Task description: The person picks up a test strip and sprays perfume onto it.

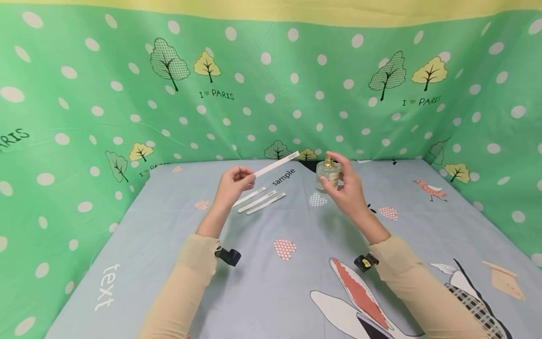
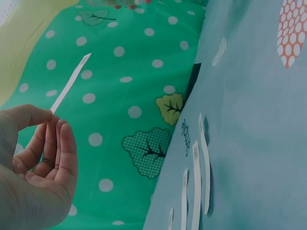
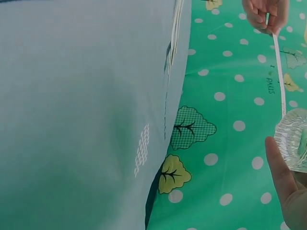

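My left hand (image 1: 233, 186) pinches a white paper perfume test strip (image 1: 277, 164) by one end, between thumb and fingertips. The strip (image 2: 72, 82) slants up, its printed end pointing toward the bottle. My right hand (image 1: 350, 188) grips a clear glass perfume bottle (image 1: 322, 170) with a gold spray neck. The index finger lies on top of the sprayer and the thumb is against the glass. In the right wrist view the bottle's ribbed base (image 3: 291, 141) shows at the right edge. The strip's far end stands a short way left of the sprayer.
Several more test strips (image 1: 256, 201) lie side by side on the grey-blue printed cloth (image 1: 262, 292), below the left hand. A green dotted curtain (image 1: 271, 117) closes off the back and sides. Each wrist wears a small black camera (image 1: 228, 256).
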Demonstrator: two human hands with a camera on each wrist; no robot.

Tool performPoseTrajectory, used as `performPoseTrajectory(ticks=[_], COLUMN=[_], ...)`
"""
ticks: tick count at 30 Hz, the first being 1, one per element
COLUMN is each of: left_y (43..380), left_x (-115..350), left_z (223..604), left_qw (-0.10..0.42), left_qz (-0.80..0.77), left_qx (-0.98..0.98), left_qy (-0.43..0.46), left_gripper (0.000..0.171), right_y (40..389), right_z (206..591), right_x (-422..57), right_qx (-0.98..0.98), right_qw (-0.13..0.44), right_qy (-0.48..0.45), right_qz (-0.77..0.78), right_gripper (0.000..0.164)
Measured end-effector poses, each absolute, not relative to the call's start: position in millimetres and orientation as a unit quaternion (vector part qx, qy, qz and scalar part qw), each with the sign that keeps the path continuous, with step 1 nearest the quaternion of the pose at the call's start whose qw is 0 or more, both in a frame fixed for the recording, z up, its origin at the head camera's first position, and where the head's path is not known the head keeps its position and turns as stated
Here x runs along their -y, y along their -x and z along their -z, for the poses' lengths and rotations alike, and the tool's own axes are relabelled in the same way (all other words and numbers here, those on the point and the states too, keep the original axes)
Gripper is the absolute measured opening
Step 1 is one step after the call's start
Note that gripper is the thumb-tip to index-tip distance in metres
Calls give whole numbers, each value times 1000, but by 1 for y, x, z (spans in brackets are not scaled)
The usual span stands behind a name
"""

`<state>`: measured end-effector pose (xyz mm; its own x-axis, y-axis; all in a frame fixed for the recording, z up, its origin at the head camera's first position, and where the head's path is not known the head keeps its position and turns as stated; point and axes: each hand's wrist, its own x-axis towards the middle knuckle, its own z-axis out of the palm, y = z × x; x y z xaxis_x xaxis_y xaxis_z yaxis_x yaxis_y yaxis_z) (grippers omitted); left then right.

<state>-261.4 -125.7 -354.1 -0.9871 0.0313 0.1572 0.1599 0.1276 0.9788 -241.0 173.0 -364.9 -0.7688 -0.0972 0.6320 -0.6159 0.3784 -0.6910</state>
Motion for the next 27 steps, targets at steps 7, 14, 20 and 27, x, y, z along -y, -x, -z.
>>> performPoseTrajectory(ticks=[7,14,20,27], left_y=[259,258,259,258], left_x=[122,121,120,118], left_z=[352,350,349,348], left_qw=[44,43,48,49], left_qz=[654,656,652,646], left_qx=[752,751,753,759], left_qy=[68,68,70,69], left_gripper=[19,18,20,18], right_y=[242,244,247,250], right_z=[368,365,365,367], right_x=[-164,-162,-162,-164], right_qx=[786,812,834,848], right_qw=[263,284,308,323], right_qy=[-219,-216,-217,-223], right_qz=[-515,-462,-404,-356], right_gripper=[71,70,70,68])
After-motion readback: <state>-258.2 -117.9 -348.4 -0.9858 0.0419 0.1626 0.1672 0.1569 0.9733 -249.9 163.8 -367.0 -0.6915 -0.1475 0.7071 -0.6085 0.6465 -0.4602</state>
